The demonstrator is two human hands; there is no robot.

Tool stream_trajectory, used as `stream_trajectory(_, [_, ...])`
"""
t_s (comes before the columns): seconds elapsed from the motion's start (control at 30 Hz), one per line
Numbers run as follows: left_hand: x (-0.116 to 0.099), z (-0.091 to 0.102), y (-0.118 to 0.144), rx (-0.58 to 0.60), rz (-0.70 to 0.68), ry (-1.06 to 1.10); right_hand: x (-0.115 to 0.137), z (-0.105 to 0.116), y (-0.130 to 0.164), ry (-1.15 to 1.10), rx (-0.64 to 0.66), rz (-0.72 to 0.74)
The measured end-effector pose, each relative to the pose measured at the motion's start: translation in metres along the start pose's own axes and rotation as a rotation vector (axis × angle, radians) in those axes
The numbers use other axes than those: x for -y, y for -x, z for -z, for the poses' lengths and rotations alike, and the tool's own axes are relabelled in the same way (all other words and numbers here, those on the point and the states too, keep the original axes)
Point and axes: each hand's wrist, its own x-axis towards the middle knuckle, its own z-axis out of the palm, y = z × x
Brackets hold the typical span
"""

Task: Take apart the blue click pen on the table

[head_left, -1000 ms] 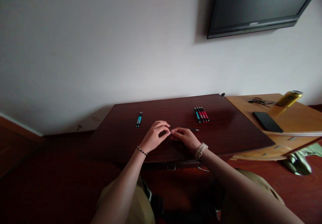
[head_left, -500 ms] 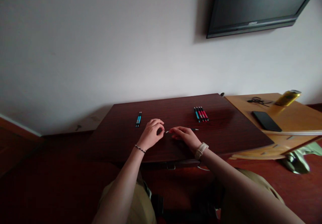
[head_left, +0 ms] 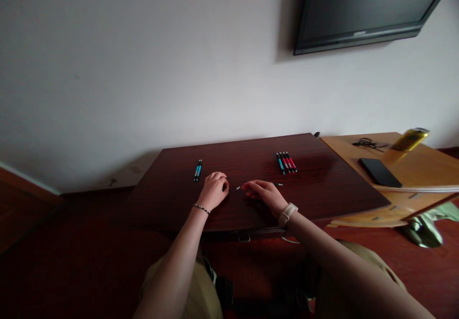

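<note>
White piece [head_left: 238, 188]: between left hand [head_left: 214, 191] and right hand [head_left: 264, 195]
Grips: both curled, closure unclear
Pen tip [head_left: 278, 184]: small, indistinct

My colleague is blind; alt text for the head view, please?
A person's left hand and right hand flank a small white piece on a dark table; two groups of pens lie beyond. A television hangs upper right.

Under dim, soft light the wall [head_left: 215, 84] is palest just above the table [head_left: 251, 154], 1 blurry shadow lies beside its left edge, the floor [head_left: 82, 242] there near-black, and the can [head_left: 410, 140] right of it looks lens-stretched.
</note>
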Motion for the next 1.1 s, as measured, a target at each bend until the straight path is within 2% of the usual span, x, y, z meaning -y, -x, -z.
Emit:
stream_trajectory(0.33, [-0.001, 0.004, 0.002, 0.008, 0.021, 0.025, 0.000, 0.002, 0.000, 0.006, -0.013, -0.001])
stream_trajectory(0.67, [-0.028, -0.001, -0.008, 0.028, -0.029, 0.021, 0.000, 0.014, 0.000, 0.014, -0.059, 0.034])
stream_trajectory(0.93, [-0.039, -0.007, -0.021, 0.075, -0.055, -0.013, 0.004, 0.024, 0.002, -0.012, -0.094, 0.032])
stream_trajectory(1.1, [-0.048, -0.012, -0.031, 0.051, -0.077, 0.023, 0.009, 0.034, 0.007, 0.006, -0.117, 0.042])
